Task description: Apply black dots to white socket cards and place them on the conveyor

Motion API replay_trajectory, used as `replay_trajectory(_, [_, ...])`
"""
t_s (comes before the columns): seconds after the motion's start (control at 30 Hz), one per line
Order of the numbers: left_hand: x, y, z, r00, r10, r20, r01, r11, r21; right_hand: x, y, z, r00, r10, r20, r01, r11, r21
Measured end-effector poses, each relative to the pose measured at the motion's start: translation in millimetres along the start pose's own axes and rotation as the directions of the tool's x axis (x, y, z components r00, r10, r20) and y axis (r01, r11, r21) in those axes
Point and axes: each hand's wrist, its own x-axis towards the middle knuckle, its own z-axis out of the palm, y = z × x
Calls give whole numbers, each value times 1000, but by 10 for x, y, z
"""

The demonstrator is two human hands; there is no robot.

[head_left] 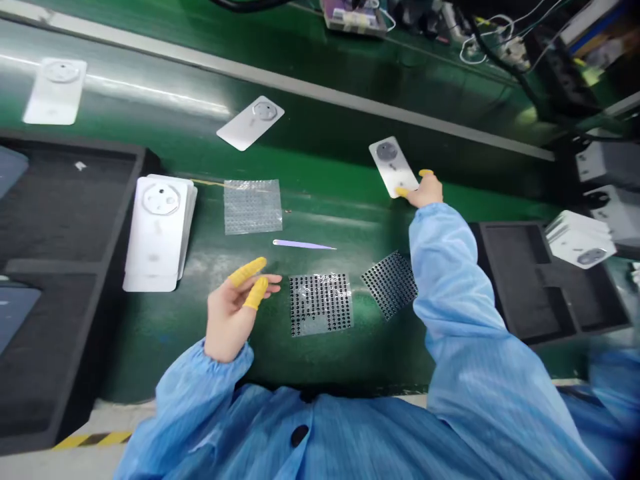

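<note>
My right hand [425, 192] reaches forward to a white phone back cover [391, 163] with a round grey camera ring. Its yellow-cotted thumb is on the cover's near end, with another yellow-cotted finger by the right corner; the remaining fingers are hidden. My left hand [234, 312] is open and holds nothing, its thumb and index finger in yellow cots. Right of it lies a clear sheet of small black round dots [320, 303], some missing from its lower part. A darker dotted sheet [390, 283] sits by my right sleeve. Beyond the first sheet lie purple tweezers [303, 245].
A stack of white covers [157, 240] stands beside the left black tray [107, 247]. A clear dimpled sheet [253, 208] lies nearby. Two more covers, one at centre [250, 123] and one far left [57, 92], lie farther back. At right are a black tray [515, 263] and stacked covers [580, 239].
</note>
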Motion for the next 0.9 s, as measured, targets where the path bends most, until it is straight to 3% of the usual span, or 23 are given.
replay_trajectory(0.07, [54,-43,125,999,-14,29,17,995,-100,-237,-117,-30,999,-38,26,34,989,143])
replay_trajectory(0.13, [101,-56,289,998,-26,55,39,967,-252,-742,-298,5,989,-99,109,59,945,323])
replay_trajectory(0.17, [122,-52,362,996,-40,75,62,946,-317,-1075,-387,42,959,-209,193,61,813,579])
replay_trajectory(0.2, [142,-44,415,994,-50,93,80,930,-359,-1434,-460,89,891,-351,287,17,658,752])
replay_trajectory(0.23, [160,-33,439,995,-41,90,72,923,-378,-1793,-510,142,802,-471,369,-50,562,826])
replay_trajectory(0.27, [177,-21,428,998,-14,68,38,926,-374,-2123,-533,200,735,-537,414,-94,524,847])
replay_trajectory(0.3, [190,-10,379,999,33,24,-23,935,-354,-2405,-528,262,718,-568,402,-78,508,858])
replay_trajectory(0.37, [201,11,187,986,146,-74,-161,952,-261,-2778,-450,402,783,-560,271,132,575,807])
replay_trajectory(0.43, [180,26,-71,971,202,-129,-215,972,-95,-2912,-328,553,822,-566,67,403,661,633])
replay_trajectory(0.5, [124,29,-291,978,156,-139,-141,984,113,-2903,-222,686,781,-620,-78,577,669,468])
replay_trajectory(0.57, [41,9,-391,990,63,-128,-30,968,248,-2856,-165,773,736,-659,-155,650,622,437])
replay_trajectory(0.73, [-112,-162,-169,999,-46,-27,52,958,284,-2829,-141,803,744,-634,-209,641,592,488])
replay_trajectory(0.9, [-49,-326,-67,993,-98,-59,111,957,268,-2836,-75,805,666,-723,-184,710,538,455])
